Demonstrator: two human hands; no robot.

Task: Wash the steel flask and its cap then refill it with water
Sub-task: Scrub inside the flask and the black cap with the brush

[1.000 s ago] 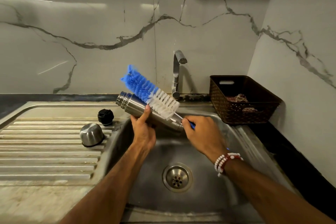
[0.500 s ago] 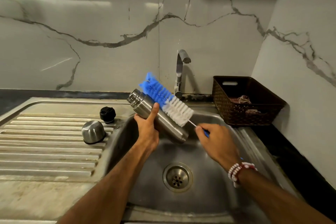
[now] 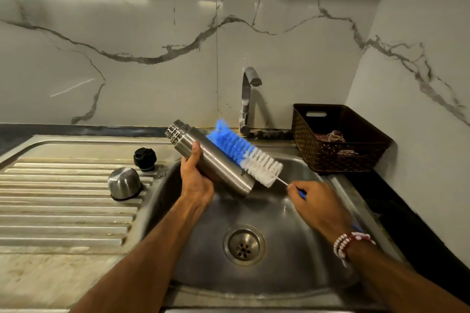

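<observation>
Two grips carry all the risk here. The left hand (image 3: 195,183) wraps the steel flask (image 3: 218,162) at its middle. Its thumb lies across the top of the barrel and the other fingers are curled underneath, out of sight. It holds the flask tilted in the air above the sink (image 3: 279,274), open mouth up toward the back left and base low toward the right. The right hand (image 3: 318,208) has its fingers closed round the blue handle of the bottle brush (image 3: 244,154), whose blue-and-white bristles lie against the far side of the flask's outer wall. A smooth steel barrel held one-handed is likely to slip or roll in the palm if the brush pushes hard sideways against it (more so if it is wet or soapy, which cannot be told from here), and it would then drop into the basin. The thin wire neck between bristles and handle may flex and spring, flicking droplets at the wall. The steel cup-cap (image 3: 124,183) and black stopper (image 3: 145,159) sit on the draining board (image 3: 63,211) near the basin's edge, left of the left hand, so a wide swing of that arm could knock either in. No water shows at the tap (image 3: 248,99), so rinsing and refilling look not yet done.
</observation>
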